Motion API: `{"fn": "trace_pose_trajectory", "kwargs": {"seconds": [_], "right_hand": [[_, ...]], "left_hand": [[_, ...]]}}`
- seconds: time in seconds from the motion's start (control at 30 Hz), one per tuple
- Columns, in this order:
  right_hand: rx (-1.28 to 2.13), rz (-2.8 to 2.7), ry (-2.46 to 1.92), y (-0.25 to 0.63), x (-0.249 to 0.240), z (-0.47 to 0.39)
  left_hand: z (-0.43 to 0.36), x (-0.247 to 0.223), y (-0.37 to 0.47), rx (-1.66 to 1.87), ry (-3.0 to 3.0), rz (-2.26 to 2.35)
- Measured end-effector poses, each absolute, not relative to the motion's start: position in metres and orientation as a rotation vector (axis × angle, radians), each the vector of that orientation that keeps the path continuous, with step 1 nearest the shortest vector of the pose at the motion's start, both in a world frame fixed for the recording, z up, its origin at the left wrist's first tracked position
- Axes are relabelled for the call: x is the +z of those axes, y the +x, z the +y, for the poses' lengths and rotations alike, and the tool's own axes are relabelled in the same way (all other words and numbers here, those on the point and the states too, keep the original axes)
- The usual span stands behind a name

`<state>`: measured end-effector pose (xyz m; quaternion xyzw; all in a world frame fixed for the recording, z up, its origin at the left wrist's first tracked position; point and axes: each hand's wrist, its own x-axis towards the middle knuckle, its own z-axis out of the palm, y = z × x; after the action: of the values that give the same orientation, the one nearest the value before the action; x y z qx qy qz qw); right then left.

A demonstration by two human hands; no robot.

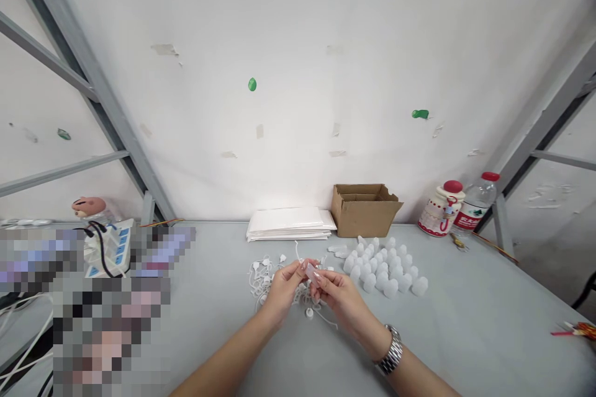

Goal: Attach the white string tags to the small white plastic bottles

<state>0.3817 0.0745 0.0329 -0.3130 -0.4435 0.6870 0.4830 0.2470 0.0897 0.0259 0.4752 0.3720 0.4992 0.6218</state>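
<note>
Above the grey table, my left hand (285,285) and my right hand (338,290) meet fingertip to fingertip. The fingers of my right hand are closed around a small translucent white plastic piece (311,273). My left hand pinches at the upper end of that piece, and a thin white cord (297,250) stands up from between its fingers. Beneath and left of my hands lies a loose heap of white cords (261,276) with small white end caps. A white cap (310,313) lies just below my hands. Several frosted white rounded pieces (382,267) stand grouped on the right.
A stack of white flat packets (288,223) and an open cardboard box (365,217) stand against the wall. Farther right are a decorated bottle (437,214) and a red-capped bottle (479,201). A power strip (118,248) with cables is on the left.
</note>
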Motion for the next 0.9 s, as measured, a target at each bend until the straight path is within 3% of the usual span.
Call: {"fn": "trace_pose_trajectory", "kwargs": {"seconds": [0.2,0.47,0.7,0.9], "right_hand": [[1.575,-1.169,-0.864,0.382,0.030,0.078],[0.969,-1.482,-1.117,0.383,0.027,0.074],[1.159,-1.449,-1.050,0.383,0.023,0.076],[0.613,-1.698,-1.090,0.383,0.021,0.069]], "left_hand": [[0.090,0.033,0.246,1.155,1.149,0.915],[0.090,0.034,0.242,1.234,1.048,0.888],[0.095,0.030,0.242,1.225,0.926,0.819],[0.092,0.032,0.244,1.153,0.750,0.740]]}}
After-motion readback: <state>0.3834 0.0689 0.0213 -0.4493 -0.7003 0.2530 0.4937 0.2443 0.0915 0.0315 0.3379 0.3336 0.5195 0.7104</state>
